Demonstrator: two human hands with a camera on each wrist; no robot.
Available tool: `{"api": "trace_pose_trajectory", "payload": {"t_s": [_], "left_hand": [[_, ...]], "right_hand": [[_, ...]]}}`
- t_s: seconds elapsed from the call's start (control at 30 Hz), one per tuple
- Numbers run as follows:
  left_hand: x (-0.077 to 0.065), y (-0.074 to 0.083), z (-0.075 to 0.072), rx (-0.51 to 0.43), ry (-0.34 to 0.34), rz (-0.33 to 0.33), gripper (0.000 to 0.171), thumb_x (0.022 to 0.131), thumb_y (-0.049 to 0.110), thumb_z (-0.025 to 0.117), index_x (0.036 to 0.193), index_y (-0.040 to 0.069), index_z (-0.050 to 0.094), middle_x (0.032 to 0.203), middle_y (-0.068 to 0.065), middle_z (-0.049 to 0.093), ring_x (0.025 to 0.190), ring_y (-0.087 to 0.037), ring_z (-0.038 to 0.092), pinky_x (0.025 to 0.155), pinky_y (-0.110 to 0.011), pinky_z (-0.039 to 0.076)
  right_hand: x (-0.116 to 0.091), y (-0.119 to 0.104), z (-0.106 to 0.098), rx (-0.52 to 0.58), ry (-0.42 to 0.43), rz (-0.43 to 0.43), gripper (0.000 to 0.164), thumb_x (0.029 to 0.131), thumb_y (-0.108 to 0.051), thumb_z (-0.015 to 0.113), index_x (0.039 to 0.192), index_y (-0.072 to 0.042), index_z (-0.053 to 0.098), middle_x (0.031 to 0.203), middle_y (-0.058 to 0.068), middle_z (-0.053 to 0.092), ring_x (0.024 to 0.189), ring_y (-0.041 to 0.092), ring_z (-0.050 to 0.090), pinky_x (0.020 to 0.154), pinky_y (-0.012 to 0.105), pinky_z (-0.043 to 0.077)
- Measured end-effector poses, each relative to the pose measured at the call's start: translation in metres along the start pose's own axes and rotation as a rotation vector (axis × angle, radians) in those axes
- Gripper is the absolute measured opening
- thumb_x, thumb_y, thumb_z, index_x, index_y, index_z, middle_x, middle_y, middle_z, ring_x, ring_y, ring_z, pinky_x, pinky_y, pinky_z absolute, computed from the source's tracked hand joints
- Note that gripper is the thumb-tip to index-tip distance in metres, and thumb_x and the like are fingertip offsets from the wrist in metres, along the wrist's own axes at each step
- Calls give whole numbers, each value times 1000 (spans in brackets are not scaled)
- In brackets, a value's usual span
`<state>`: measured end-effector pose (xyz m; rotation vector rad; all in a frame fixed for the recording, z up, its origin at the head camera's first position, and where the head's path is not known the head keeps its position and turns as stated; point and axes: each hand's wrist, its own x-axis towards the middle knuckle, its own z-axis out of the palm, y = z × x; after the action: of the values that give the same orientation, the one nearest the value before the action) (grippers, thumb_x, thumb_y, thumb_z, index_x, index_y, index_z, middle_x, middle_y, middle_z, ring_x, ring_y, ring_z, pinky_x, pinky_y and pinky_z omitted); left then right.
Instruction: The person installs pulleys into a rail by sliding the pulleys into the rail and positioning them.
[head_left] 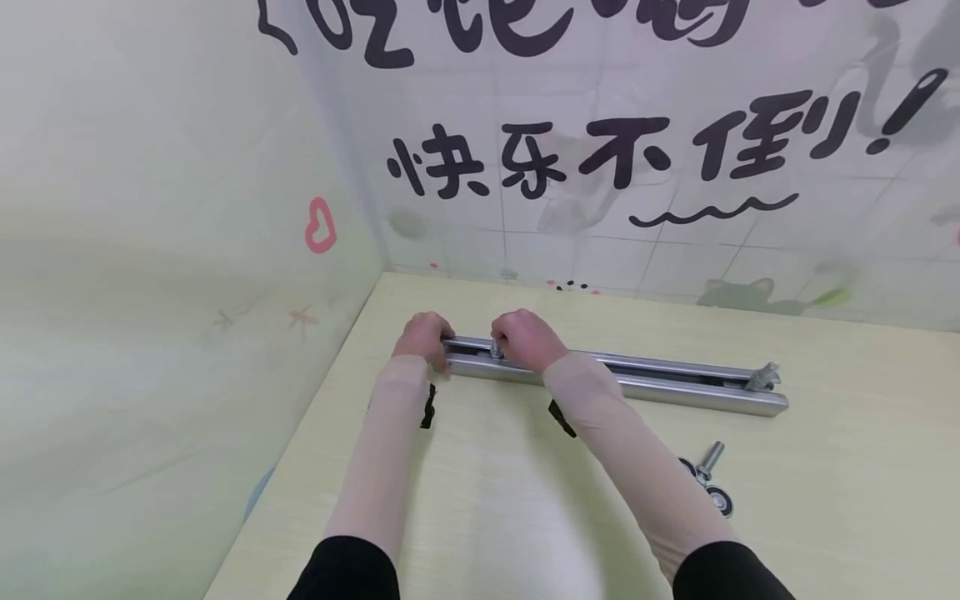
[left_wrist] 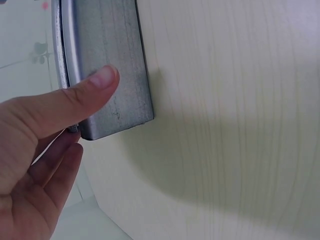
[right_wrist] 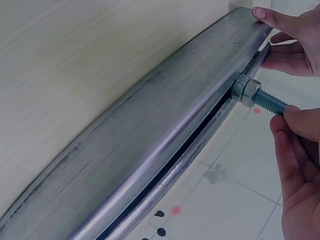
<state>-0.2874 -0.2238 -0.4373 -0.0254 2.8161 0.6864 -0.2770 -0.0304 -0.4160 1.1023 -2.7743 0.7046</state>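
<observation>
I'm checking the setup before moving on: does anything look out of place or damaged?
A roller trolley looks astray: it lies loose on the table, outside the metal channel, partly hidden by the right sleeve. The channel's side shows dark scuffs, perhaps ordinary wear. No spill shows.

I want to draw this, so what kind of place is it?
Probably an indoor work corner, though I can't be sure: there's a metal rail, a pale wood-grain surface and a wall with a pink heart.

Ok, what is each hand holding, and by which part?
The left hand grips the metal rail at one end; the right hand pinches the bolt by its threaded end.
</observation>
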Motion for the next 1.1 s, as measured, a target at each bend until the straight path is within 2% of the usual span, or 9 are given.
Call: {"api": "trace_pose_trajectory", "payload": {"t_s": [0.23, 0.63, 0.93, 1.1], "left_hand": [[-2, 1, -1, -5, -1, -4, 58, 52, -5, 82, 107, 4, 65, 104, -10, 63, 95, -23, 53, 88, -38, 45], [-5, 4, -2, -17, -3, -12, 59, 50, -6, 81, 106, 4, 65, 102, -10, 64, 92, -24, 55, 87, -37, 46], [-5, 5, -2, -10, -4, -6, 60, 51, -5, 82, 108, 3, 64, 105, -11, 63, 96, -25, 55, 91, -38, 45], [-7, 6, -3, -15, -10, -2, 61, 51, -6, 82, 108, 2, 64, 103, -11, 63, 94, -25, 56, 89, -38, 46]], "right_hand": [[-10, 8, -5, 35, 24, -3, 37, 73, 15, 47, 55, -13, 30, 56, -3, 28, 54, 10, 28, 53, 20, 28], [-24, 20, -11, 20, 47, -34, 33, 71, 15, 49, 55, -11, 37, 56, -3, 36, 54, 10, 32, 52, 20, 32], [-42, 33, -23, 27, 70, -38, 38, 67, 17, 47, 54, -14, 29, 55, -4, 29, 53, 9, 29, 52, 20, 30], [-49, 38, -27, 45, 70, -40, 35, 66, 18, 47, 53, -12, 33, 55, -3, 34, 53, 9, 31, 52, 20, 32]]}}
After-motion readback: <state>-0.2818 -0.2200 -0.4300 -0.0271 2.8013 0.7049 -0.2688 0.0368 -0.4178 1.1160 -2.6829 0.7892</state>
